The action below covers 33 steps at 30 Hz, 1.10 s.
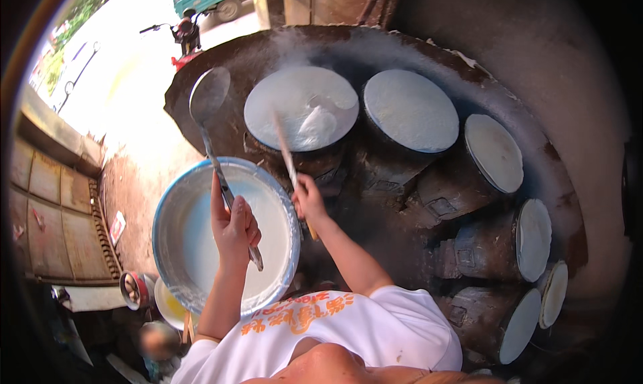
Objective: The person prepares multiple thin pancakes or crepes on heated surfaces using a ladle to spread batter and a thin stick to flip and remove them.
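I see my left hand (234,226) clamped on a long steel ladle (213,136), handle running up-left over the round white batter basin (173,216); my right hand (307,200) grips a thin wooden stick (284,146) reaching ahead onto the nearest round white griddle disc (281,96).

A dark, sooty round stove top (536,149) carries the griddles. Steaming batter-covered round plates (410,109) sit on blackened drums (489,243).
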Each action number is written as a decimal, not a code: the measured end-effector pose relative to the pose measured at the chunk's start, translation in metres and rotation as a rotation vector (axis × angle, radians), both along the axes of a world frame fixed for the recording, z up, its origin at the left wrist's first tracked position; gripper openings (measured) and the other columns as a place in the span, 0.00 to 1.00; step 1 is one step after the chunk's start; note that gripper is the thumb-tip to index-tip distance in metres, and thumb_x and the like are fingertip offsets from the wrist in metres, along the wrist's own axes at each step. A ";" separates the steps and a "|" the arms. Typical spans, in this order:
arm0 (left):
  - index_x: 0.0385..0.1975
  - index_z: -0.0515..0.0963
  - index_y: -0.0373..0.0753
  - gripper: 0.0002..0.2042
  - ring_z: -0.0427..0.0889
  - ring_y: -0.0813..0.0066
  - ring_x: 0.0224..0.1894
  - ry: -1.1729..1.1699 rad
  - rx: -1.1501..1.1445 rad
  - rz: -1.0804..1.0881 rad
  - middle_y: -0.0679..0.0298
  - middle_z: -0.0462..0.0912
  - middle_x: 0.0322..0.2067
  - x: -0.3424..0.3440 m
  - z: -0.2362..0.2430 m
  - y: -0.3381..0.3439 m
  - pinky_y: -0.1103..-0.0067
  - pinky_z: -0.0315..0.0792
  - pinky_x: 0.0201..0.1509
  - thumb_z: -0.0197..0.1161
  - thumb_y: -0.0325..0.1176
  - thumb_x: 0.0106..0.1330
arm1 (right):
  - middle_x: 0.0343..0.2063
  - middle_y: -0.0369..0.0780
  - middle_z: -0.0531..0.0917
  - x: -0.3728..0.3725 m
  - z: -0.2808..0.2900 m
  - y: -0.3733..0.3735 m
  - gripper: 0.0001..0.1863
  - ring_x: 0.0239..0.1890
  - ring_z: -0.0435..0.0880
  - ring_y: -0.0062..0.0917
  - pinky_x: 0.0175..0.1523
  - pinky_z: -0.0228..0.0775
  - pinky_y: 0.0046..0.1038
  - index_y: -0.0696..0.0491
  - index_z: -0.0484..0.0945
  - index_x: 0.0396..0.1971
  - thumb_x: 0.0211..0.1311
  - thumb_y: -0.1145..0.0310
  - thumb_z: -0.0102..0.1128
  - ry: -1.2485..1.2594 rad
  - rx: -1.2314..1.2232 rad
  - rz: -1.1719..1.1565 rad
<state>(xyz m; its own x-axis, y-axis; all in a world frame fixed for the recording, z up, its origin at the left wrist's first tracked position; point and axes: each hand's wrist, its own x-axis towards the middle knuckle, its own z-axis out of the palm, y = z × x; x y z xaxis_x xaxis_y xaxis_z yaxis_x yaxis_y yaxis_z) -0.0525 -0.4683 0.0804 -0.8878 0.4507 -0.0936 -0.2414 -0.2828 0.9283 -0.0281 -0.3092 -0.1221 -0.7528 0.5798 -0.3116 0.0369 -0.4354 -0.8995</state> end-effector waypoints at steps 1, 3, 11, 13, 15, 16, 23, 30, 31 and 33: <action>0.69 0.45 0.54 0.30 0.52 0.89 0.09 0.015 0.009 -0.007 0.73 0.55 0.14 -0.004 0.000 0.000 0.88 0.49 0.08 0.48 0.28 0.70 | 0.19 0.35 0.70 0.014 -0.003 -0.005 0.13 0.10 0.62 0.14 0.12 0.54 0.19 0.43 0.66 0.52 0.68 0.68 0.47 -0.091 -0.088 0.100; 0.69 0.45 0.54 0.29 0.52 0.88 0.08 0.062 0.020 -0.022 0.74 0.55 0.12 -0.005 -0.005 -0.002 0.87 0.50 0.08 0.46 0.28 0.71 | 0.19 0.34 0.72 0.049 0.000 0.020 0.18 0.09 0.62 0.14 0.12 0.56 0.19 0.40 0.67 0.56 0.68 0.67 0.49 -0.161 -0.160 -0.009; 0.68 0.47 0.55 0.28 0.52 0.88 0.08 0.056 0.012 -0.092 0.73 0.54 0.12 0.001 -0.010 0.077 0.87 0.49 0.08 0.46 0.28 0.71 | 0.24 0.35 0.72 0.050 0.028 0.183 0.19 0.13 0.63 0.14 0.15 0.57 0.16 0.41 0.67 0.58 0.68 0.64 0.49 -0.148 -0.146 -0.012; 0.69 0.46 0.55 0.29 0.52 0.88 0.08 0.071 -0.035 -0.104 0.74 0.54 0.12 0.001 -0.013 0.093 0.87 0.49 0.08 0.46 0.28 0.71 | 0.24 0.36 0.73 0.039 0.028 0.197 0.19 0.12 0.64 0.15 0.14 0.57 0.16 0.41 0.67 0.58 0.68 0.64 0.48 -0.212 -0.134 -0.007; 0.69 0.46 0.55 0.29 0.52 0.89 0.08 0.057 -0.091 -0.085 0.74 0.54 0.12 0.001 -0.009 0.117 0.87 0.49 0.08 0.46 0.28 0.71 | 0.22 0.35 0.73 0.030 0.027 0.207 0.20 0.12 0.64 0.14 0.14 0.57 0.17 0.40 0.67 0.59 0.67 0.65 0.48 -0.171 -0.159 0.029; 0.69 0.47 0.55 0.29 0.52 0.89 0.09 0.038 -0.132 -0.091 0.74 0.54 0.12 0.003 -0.010 0.126 0.87 0.49 0.08 0.46 0.29 0.71 | 0.20 0.34 0.74 0.040 0.023 0.189 0.20 0.12 0.64 0.13 0.14 0.58 0.17 0.42 0.67 0.59 0.67 0.66 0.48 -0.156 -0.049 0.104; 0.69 0.46 0.51 0.29 0.55 0.88 0.09 0.059 -0.205 -0.121 0.74 0.58 0.13 -0.005 -0.022 0.184 0.86 0.53 0.09 0.49 0.29 0.70 | 0.18 0.32 0.74 0.111 0.013 0.228 0.18 0.12 0.65 0.10 0.17 0.58 0.13 0.51 0.71 0.55 0.67 0.65 0.49 -0.152 0.025 0.186; 0.69 0.47 0.51 0.29 0.53 0.89 0.10 0.099 -0.148 -0.118 0.74 0.57 0.13 -0.019 -0.022 0.218 0.88 0.49 0.09 0.49 0.29 0.70 | 0.15 0.33 0.75 0.076 0.032 0.240 0.20 0.10 0.64 0.11 0.14 0.58 0.16 0.49 0.69 0.57 0.66 0.64 0.49 -0.187 0.181 0.523; 0.68 0.48 0.51 0.29 0.51 0.90 0.09 0.100 -0.158 -0.104 0.74 0.56 0.14 -0.020 -0.024 0.220 0.89 0.48 0.09 0.49 0.29 0.70 | 0.15 0.33 0.76 0.095 0.022 0.239 0.20 0.09 0.65 0.11 0.14 0.59 0.17 0.49 0.70 0.57 0.66 0.65 0.49 -0.218 0.138 0.610; 0.68 0.48 0.51 0.29 0.51 0.89 0.09 0.088 -0.231 -0.095 0.74 0.56 0.14 -0.025 -0.027 0.231 0.88 0.48 0.09 0.49 0.29 0.70 | 0.17 0.35 0.79 0.103 0.012 0.264 0.16 0.12 0.69 0.12 0.17 0.62 0.17 0.51 0.75 0.52 0.65 0.69 0.50 -0.248 0.099 0.308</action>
